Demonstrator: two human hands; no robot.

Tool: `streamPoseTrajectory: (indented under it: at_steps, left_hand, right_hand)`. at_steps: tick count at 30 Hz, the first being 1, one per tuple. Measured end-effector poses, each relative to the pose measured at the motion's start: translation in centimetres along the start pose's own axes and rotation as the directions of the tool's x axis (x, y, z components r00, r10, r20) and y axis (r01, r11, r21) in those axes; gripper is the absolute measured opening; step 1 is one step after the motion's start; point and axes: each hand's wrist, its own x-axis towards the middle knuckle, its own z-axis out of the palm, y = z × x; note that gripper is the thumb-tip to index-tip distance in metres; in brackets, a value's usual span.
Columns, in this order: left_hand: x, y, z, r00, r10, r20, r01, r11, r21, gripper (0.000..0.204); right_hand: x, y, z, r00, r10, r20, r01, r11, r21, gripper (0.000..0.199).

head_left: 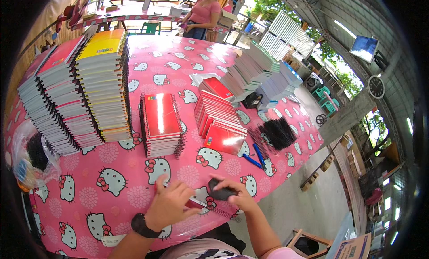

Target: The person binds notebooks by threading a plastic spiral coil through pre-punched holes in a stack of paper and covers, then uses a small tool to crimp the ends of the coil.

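With twelve pointing away from the person, a red-covered notebook [192, 203] lies over the near part of the patterned table [125, 210], largely beneath the left hand [173, 203]; its coil [220, 211] runs out toward four o'clock. The left hand stands at nine with fingers parted and bent; whether they grip or merely press cannot be told. The right hand [240, 196], at three, pinches a dark block [220, 190] between thumb and fingers. Handling, in judgement: the notebook should be light, its cover bendable and somewhat slippery—the glossy red stack [161, 120] at eleven suggests as much—and its coil springy, easily bent out of shape. Hold is best taken on the page block, clear of the coil. Not verifiable: most of the cover, whether the coil is threaded throughout, the block's purpose and underside, and whether the notebook rests flat or tilts.
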Motion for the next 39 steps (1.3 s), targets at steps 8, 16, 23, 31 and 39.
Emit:
streamPoseTrajectory:
  at_steps: [8,16,23,31,39]
  left_hand:
    - [-0.3,-0.2,-0.2,1.0,-0.008,0.016,0.008,0.999,0.032,0.035]
    - [-0.5,-1.1,0.1,0.939,-0.109,-0.327,0.066,0.988,-0.139,0.083]
    - [-2.7,-4.4,1.9,0.881,-0.472,0.034,0.354,0.61,-0.709,0.059]
    - [-2.3,-4.0,1.5,0.874,-0.455,0.168,0.425,0.552,-0.717,0.048]
    - [-2.5,-4.2,1.7,0.876,-0.452,0.168,0.426,0.563,-0.708,0.047]
  right_hand:
    - [0.8,-1.4,1.2,0.998,0.044,0.037,-0.044,0.999,-0.02,0.06]
    - [1.6,-0.7,1.6,0.998,0.045,-0.055,-0.041,0.997,0.064,0.051]
    - [3.1,-1.9,2.1,0.992,0.035,-0.119,-0.083,0.901,-0.427,0.042]
    - [3.3,-1.5,1.8,0.996,0.088,-0.004,-0.088,0.995,-0.049,0.071]
    - [4.6,-2.3,2.5,0.998,0.008,0.059,-0.005,0.999,-0.044,0.037]
